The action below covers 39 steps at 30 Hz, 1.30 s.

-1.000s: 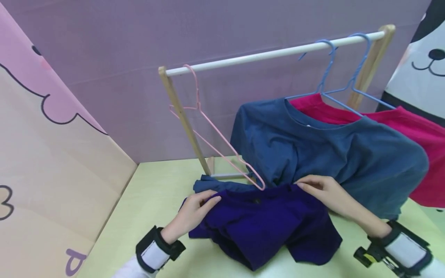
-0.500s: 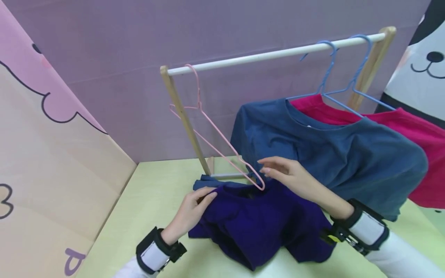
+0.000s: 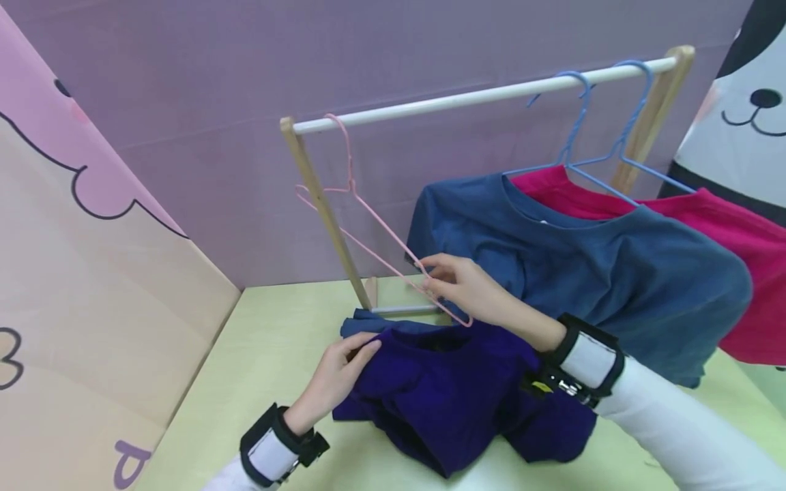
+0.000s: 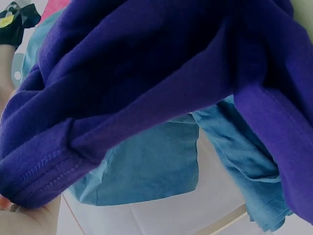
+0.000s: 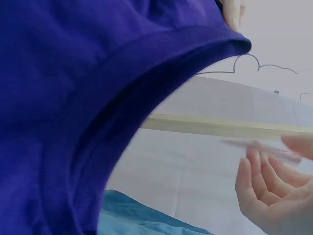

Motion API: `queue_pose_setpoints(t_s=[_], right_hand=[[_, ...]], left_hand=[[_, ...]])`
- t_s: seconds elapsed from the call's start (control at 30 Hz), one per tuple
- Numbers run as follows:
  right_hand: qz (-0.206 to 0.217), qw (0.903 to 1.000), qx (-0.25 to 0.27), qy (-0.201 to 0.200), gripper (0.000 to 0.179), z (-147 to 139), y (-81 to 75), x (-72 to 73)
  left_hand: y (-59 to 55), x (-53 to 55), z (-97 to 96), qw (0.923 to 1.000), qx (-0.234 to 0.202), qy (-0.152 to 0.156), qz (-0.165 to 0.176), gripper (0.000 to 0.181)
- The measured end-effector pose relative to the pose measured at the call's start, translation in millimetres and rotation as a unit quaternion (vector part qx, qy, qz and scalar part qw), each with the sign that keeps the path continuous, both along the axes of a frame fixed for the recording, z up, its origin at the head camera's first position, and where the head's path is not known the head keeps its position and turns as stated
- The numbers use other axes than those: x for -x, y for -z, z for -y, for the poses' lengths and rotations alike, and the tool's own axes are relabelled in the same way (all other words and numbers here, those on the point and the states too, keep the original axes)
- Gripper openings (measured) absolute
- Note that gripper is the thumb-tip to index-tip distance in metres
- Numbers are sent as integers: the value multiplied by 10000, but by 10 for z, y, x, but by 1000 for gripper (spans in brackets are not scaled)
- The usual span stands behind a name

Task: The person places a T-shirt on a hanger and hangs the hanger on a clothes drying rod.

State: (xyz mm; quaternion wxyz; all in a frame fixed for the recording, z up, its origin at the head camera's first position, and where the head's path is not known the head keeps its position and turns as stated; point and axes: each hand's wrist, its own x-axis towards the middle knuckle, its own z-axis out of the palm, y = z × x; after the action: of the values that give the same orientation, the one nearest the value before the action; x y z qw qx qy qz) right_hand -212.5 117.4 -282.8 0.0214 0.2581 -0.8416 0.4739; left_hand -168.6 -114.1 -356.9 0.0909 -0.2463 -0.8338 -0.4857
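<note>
In the head view my left hand [image 3: 340, 372] pinches the collar of a dark purple T-shirt [image 3: 442, 395], whose body hangs in folds low over the table. My right hand [image 3: 460, 283] pinches the lower right arm of a pink wire hanger [image 3: 383, 221], hooked at the left end of the rack's white rail. The right wrist view shows this pinch, with the hanger [image 5: 274, 149] blurred between thumb and fingertips, and the ribbed neckline [image 5: 146, 63] of the T-shirt close by. Purple cloth [image 4: 146, 73] fills much of the left wrist view, hiding most of the left hand.
A clothes rack [image 3: 454, 101] with wooden posts stands at the back. On its right side, blue hangers [image 3: 574, 129] carry a blue-grey T-shirt [image 3: 552, 273] and a magenta one [image 3: 755, 293] behind it. More blue cloth [image 3: 368, 324] lies on the table [image 3: 245, 354] behind the purple T-shirt.
My right hand has let go of the purple collar's right side, moved left and up, and taken hold of the pink hanger. The left hand has stayed on the collar.
</note>
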Motion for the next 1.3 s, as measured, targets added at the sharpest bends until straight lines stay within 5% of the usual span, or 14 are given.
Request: queue_pose_setpoints(t_s=[0.23,0.47,0.53,0.67,0.93,1.3], right_hand=[[-17,9978,380,534,21,69,-79,86],[-241,9850,1005,1385,16,100,-100,96],[-374,9811,1195,1475,15,52,-107,90],[-810,9747,1435,1510,15,-102,-102,66],[-1433,9637,1126,1951,14,-466,-32,-72],[-1761,9529,1049,2236,5,-1062,143,-367]], left_hand=[[9,1,3,9995,66,-65,312,13],[-302,-175,-89,9981,219,55,582,12],[-306,-180,-93,9980,225,59,594,12],[-282,-162,-93,9979,206,-54,604,11],[31,28,-12,9965,56,-271,795,12],[21,57,-3,9971,-114,-310,679,10]])
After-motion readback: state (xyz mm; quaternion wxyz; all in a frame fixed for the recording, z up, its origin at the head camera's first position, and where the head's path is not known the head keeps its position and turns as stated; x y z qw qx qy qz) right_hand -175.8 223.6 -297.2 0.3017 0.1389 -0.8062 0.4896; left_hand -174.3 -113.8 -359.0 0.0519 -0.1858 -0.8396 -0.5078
